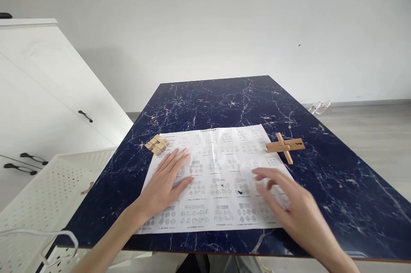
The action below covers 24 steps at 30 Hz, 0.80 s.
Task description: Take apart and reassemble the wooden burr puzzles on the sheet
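A large printed sheet (205,196), creased down its middle and covered in small diagrams, lies flat on the blue table. My left hand (168,178) rests on the sheet's left part with its fingers stretched out, holding nothing. Over the right part is my right hand (289,200), fingers bent and apart with nothing between them; whether it touches the paper I cannot tell. A square block of interlocked wooden puzzle pieces (157,145) sits at the sheet's upper left corner. By the upper right edge, a cross-shaped wooden puzzle (285,146) partly overlaps the paper.
The dark blue marbled table (218,101) stands near a pale wall. A white perforated basket (64,178) with a small wooden piece (87,188) is to the left, below a white cabinet (58,84). A white cable (48,232) hangs there. Clear bottles (319,107) are on the floor at right.
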Tool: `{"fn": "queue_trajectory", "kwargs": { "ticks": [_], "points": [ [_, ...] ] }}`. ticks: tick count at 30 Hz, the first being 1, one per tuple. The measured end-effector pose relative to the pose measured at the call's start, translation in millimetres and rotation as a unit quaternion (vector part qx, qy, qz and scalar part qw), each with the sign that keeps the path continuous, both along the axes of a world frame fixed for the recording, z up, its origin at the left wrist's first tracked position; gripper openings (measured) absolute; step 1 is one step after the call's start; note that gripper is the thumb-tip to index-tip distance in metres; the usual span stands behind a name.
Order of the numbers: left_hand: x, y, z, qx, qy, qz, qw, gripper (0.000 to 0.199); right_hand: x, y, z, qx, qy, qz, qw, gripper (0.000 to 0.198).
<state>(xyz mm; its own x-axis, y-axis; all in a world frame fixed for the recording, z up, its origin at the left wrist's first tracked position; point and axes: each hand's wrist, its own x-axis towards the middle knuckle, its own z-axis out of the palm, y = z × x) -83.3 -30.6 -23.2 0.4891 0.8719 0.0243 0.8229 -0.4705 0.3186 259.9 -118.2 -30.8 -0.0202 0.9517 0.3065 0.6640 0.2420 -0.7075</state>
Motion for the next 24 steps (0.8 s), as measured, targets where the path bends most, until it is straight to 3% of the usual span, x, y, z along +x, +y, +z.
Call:
{"fn": "queue_trajectory", "kwargs": {
  "ticks": [3, 5, 9, 13, 19, 24],
  "points": [
    [-4.6, 6.8, -1.0, -0.009, 0.003, 0.001, 1.0, 0.067, 23.7, 9.9, 8.2, 0.062, -0.016, -0.144, 0.988, 0.021],
    [-5.5, 9.4, 0.6, -0.015, -0.002, 0.0, 1.0, 0.067, 39.0, 20.2, 10.3, 0.091, -0.061, -0.181, 0.977, 0.024],
    [0.8, 15.0, 11.1, -0.008, -0.035, -0.006, 0.999, 0.062, 60.0, 42.3, 4.6, 0.035, -0.151, -0.135, 0.979, 0.036],
    [15.5, 29.3, 23.7, 0.01, -0.093, -0.01, 0.996, 0.052, 63.9, 59.4, -0.6, 0.019, -0.155, -0.136, 0.978, 0.03],
    [41.6, 56.0, 26.1, -0.026, -0.202, 0.012, 0.979, 0.037, 39.3, 77.1, 15.0, 0.058, -0.03, -0.137, 0.988, 0.027],
    [54.0, 65.5, 17.1, -0.105, -0.266, -0.008, 0.958, 0.056, -0.9, 90.4, 30.4, -0.009, 0.185, 0.013, 0.983, 0.03]
  ]
}}
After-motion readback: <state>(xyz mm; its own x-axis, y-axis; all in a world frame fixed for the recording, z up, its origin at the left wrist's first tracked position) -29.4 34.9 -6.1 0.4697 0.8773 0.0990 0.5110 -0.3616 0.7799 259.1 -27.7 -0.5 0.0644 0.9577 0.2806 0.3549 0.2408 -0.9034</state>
